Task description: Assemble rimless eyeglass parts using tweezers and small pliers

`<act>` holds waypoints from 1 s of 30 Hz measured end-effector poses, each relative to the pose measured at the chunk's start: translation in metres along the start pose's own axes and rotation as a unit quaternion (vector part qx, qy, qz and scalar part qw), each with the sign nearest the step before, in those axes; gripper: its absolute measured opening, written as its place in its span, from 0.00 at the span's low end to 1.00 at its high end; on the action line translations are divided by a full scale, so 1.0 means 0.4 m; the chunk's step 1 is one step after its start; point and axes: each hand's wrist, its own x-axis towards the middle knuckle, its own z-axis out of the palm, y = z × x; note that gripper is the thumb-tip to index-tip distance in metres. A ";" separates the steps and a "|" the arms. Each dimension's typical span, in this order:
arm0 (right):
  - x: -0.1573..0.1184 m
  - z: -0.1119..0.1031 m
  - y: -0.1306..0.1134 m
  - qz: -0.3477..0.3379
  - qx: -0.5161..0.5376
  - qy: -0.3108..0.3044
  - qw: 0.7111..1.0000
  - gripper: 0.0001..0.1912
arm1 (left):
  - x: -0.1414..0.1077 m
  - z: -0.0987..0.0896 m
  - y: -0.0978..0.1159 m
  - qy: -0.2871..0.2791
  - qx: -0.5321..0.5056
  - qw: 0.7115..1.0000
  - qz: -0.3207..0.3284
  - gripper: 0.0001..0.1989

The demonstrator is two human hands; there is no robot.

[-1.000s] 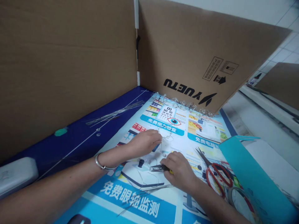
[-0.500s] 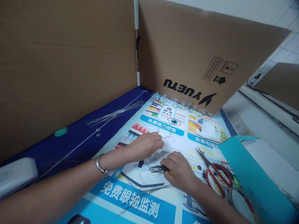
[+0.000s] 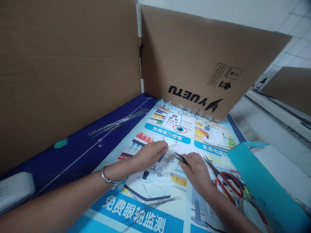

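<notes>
My left hand [image 3: 150,155] pinches a thin wire strung with clear beads [image 3: 163,170], and a bangle [image 3: 107,176] circles that wrist. My right hand [image 3: 195,171] grips small dark-tipped pliers [image 3: 182,159], their jaws a short way from the beaded wire. Both hands are working above a printed blue-and-white poster [image 3: 170,129]. Red-handled scissors [image 3: 228,184] lie just right of my right hand, not touched. Loose thin wires [image 3: 155,202] lie on the poster below my hands. The pliers' handles are hidden in my right palm.
Cardboard walls [image 3: 73,64] rise behind the poster, with clear beaded strands [image 3: 189,110] along their foot. A bundle of wires [image 3: 119,122] lies on a dark blue mat [image 3: 77,152]. A teal folder [image 3: 262,184] and a tape roll [image 3: 247,207] stand at right.
My right hand has moved up and right, and the pliers now point up-left rather than left. The beaded wire shows more clearly below my left hand. The view has shifted slightly.
</notes>
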 end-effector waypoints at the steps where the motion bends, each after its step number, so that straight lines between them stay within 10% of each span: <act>1: -0.001 0.000 -0.001 0.004 -0.005 -0.002 1.000 0.13 | -0.001 0.001 0.001 0.007 -0.005 1.000 -0.005 0.11; 30: -0.016 -0.011 -0.029 -0.084 -0.089 0.007 0.992 0.14 | -0.017 0.021 0.000 0.095 0.211 0.961 0.152 0.08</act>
